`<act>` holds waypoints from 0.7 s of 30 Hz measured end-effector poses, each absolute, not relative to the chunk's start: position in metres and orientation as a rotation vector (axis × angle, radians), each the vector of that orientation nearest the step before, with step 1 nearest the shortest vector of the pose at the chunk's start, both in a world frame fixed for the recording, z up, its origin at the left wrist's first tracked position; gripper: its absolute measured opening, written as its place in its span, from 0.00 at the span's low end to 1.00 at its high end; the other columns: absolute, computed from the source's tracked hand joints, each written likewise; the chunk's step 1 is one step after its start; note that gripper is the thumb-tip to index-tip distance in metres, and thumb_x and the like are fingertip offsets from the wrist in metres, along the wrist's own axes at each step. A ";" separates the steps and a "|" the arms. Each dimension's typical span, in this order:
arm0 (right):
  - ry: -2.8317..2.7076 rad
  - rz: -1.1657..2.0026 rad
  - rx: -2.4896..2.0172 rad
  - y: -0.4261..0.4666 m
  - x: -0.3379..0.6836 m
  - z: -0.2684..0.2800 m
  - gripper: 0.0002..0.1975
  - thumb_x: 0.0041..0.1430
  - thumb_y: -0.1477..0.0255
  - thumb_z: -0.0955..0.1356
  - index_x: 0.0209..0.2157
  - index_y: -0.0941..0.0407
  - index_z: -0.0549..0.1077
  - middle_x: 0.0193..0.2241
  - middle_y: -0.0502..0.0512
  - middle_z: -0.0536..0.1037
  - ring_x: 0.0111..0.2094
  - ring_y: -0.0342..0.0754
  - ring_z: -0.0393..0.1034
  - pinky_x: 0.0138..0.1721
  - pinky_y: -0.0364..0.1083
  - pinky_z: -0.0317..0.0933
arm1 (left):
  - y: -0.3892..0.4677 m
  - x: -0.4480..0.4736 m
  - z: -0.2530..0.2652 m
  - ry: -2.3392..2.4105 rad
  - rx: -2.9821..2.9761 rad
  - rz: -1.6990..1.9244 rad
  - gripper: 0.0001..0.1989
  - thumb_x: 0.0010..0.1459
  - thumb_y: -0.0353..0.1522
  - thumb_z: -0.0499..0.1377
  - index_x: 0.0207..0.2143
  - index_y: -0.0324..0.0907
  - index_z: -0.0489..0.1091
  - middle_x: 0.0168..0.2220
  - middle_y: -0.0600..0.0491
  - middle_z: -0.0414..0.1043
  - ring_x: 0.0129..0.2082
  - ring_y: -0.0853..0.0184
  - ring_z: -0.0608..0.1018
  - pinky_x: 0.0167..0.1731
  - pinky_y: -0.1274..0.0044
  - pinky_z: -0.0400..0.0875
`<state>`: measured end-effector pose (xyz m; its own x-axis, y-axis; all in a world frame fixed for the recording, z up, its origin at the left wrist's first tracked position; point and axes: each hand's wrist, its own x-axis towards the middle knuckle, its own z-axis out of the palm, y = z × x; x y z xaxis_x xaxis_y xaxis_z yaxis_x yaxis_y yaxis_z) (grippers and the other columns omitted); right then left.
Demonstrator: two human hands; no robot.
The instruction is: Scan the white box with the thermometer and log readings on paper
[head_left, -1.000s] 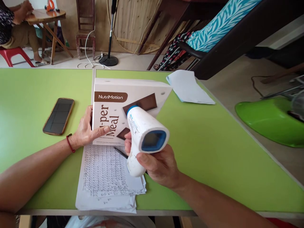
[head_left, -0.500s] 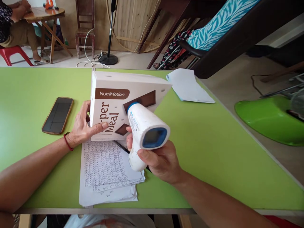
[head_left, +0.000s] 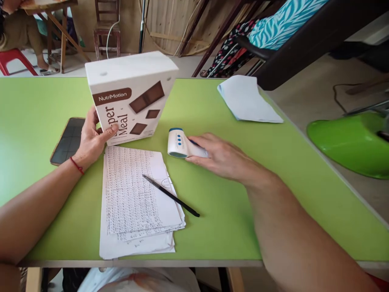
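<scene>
My left hand (head_left: 96, 136) grips the lower left edge of a white and brown NutriMotion box (head_left: 136, 99), thumb on its front and the other fingers behind. The box is tilted above the green table. In my right hand (head_left: 217, 156) is a white and blue infrared thermometer (head_left: 178, 144), lying on its side at the table, fingers around its handle. Handwritten sheets (head_left: 133, 194) lie in a stack in front of me, with a black pen (head_left: 172, 195) slanting across their right edge. Beside my left hand a phone (head_left: 65, 140) lies partly hidden.
A folded white paper (head_left: 251, 99) lies at the far right of the green table (head_left: 243, 227). Beyond the right edge is a green plastic chair (head_left: 349, 146). A seated person (head_left: 21, 32) is at the back left near a red stool (head_left: 16, 61); another person's patterned clothing (head_left: 284, 26) shows behind.
My right hand has lowered the thermometer from in front of the box to the table on the right, turning it sideways. My left hand has shifted the box left and up.
</scene>
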<state>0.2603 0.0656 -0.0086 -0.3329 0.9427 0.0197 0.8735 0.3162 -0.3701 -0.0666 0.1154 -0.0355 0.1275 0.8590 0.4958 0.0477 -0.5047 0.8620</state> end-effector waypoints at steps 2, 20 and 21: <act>-2.454 0.408 -1.688 0.066 0.261 -0.010 0.18 0.55 0.65 0.65 0.46 0.57 0.72 0.36 0.61 0.74 0.38 0.57 0.71 0.40 0.54 0.66 | 0.116 -0.068 -0.036 0.872 1.727 1.387 0.34 0.54 0.41 0.67 0.60 0.47 0.57 0.57 0.46 0.64 0.57 0.51 0.68 0.50 0.65 0.72; -2.769 0.494 -1.182 0.008 0.191 0.015 0.04 0.55 0.77 0.66 0.28 0.57 0.65 0.18 0.47 0.66 0.17 0.40 0.55 0.20 0.44 0.48 | 0.116 -0.069 -0.025 0.800 1.920 1.171 0.34 0.59 0.46 0.60 0.62 0.48 0.50 0.60 0.45 0.58 0.59 0.50 0.64 0.51 0.62 0.70; -2.775 0.493 -1.132 0.008 0.188 0.012 0.03 0.55 0.79 0.64 0.30 0.57 0.66 0.18 0.47 0.67 0.17 0.40 0.54 0.20 0.44 0.48 | 0.115 -0.070 -0.024 0.808 1.959 1.178 0.34 0.60 0.47 0.58 0.62 0.48 0.47 0.60 0.45 0.56 0.60 0.49 0.62 0.52 0.61 0.69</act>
<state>0.1880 0.0083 0.0123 -0.7172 0.6964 -0.0253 0.6625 0.6701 -0.3348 -0.0704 0.1153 -0.0244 0.3910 0.7917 0.4693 0.1528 -0.5587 0.8152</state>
